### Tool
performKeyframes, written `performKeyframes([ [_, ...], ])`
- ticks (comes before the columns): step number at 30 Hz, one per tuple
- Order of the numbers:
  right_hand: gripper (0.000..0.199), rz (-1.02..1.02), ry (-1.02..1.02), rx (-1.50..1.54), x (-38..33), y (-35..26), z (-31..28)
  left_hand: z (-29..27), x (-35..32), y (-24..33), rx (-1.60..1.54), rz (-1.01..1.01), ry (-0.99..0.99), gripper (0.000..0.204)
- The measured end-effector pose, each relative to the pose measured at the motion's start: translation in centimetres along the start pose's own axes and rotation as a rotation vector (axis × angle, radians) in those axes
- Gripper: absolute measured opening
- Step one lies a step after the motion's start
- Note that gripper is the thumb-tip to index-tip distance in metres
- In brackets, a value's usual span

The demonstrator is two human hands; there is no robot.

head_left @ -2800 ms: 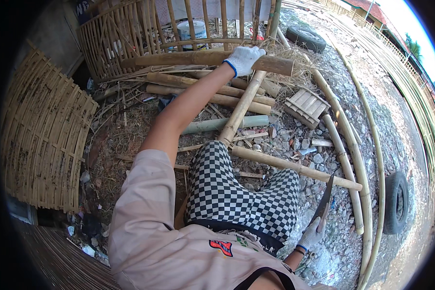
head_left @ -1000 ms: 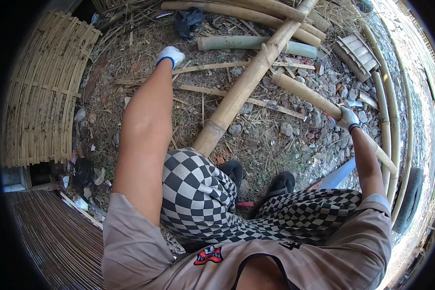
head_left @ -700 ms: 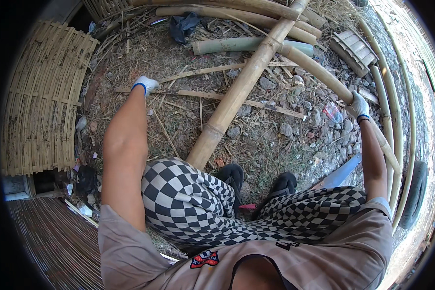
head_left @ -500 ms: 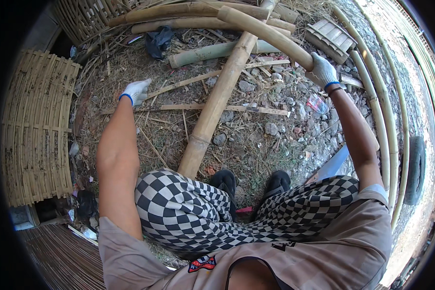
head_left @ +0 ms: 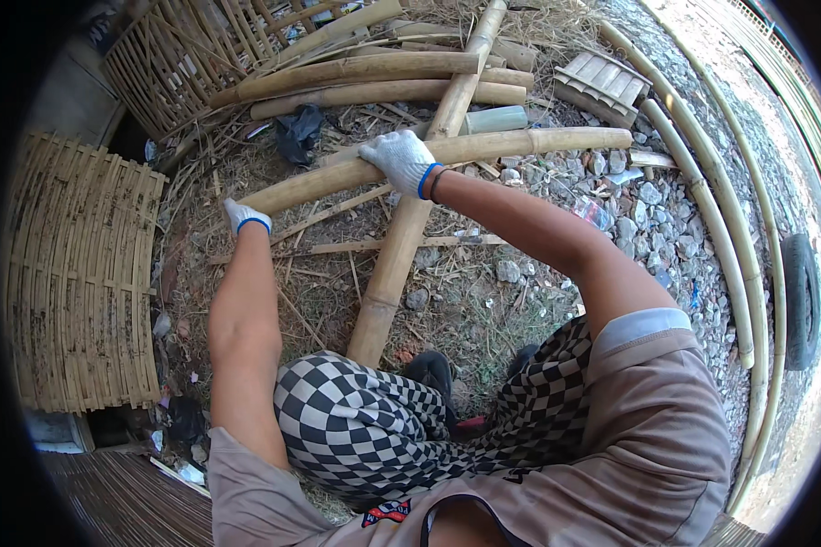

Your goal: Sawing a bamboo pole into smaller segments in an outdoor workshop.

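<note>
A cut bamboo pole point(head_left: 538, 140) lies crosswise in front of me, above a longer bamboo pole point(head_left: 389, 283) that slants away from beside my left knee. My right hand point(head_left: 400, 164), in a white glove with a blue cuff, is wrapped over the crosswise pole left of its middle. At that pole's left end is my left hand point(head_left: 246, 216), gloved the same way and closed around the end; its fingers are partly hidden. Thin bamboo strips point(head_left: 347, 246) lie on the ground below the held pole. A greenish bamboo piece point(head_left: 494, 120) shows just beyond it.
Several bamboo poles point(head_left: 365, 67) lie at the back, near a black plastic bag point(head_left: 297, 133). Slatted bamboo panels point(head_left: 82, 273) stand at the left. To the right are a grey block point(head_left: 602, 87), loose stones, long curved poles point(head_left: 713, 210) and a tyre point(head_left: 800, 301).
The held pole has swung round and come nearer, now lying across the slanting pole. My right hand has moved left along with it, and my left hand has taken hold of its left end.
</note>
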State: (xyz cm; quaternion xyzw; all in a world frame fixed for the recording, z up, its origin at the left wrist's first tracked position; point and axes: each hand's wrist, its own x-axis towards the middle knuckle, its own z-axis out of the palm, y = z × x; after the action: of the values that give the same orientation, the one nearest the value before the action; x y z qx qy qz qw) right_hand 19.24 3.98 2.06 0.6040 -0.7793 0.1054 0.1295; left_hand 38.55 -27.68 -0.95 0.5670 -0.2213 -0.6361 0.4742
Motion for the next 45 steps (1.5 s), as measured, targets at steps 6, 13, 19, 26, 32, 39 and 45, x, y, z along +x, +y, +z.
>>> performKeyframes([
  [6,0.073,-0.148,-0.057,0.069,-4.2,1.4,2.8,-5.4,3.4,1.1,0.097,0.148,0.217,0.084],
  [13,0.072,-0.155,0.063,0.159,-7.6,5.9,3.3,-8.8,8.5,6.7,-0.079,0.272,-0.142,0.066],
  [19,0.064,-0.079,-0.07,0.013,-10.3,10.4,2.6,-8.9,7.3,4.5,-0.064,0.225,-0.088,0.06],
  [26,0.05,0.093,-0.118,-0.025,-12.5,13.9,3.5,-10.4,11.6,4.4,0.277,0.271,-0.378,0.049],
  [32,0.052,0.137,-0.13,0.034,-16.1,16.7,4.2,-6.1,7.1,-1.0,-0.002,-0.051,-0.528,0.035],
  [39,0.08,0.155,-0.108,0.163,-13.7,15.3,3.0,-6.5,4.8,2.7,-0.223,0.024,-0.468,0.054],
  [45,0.093,-0.069,0.168,0.203,-7.6,9.6,2.7,-6.3,5.5,7.5,-0.278,0.284,-0.259,0.066],
])
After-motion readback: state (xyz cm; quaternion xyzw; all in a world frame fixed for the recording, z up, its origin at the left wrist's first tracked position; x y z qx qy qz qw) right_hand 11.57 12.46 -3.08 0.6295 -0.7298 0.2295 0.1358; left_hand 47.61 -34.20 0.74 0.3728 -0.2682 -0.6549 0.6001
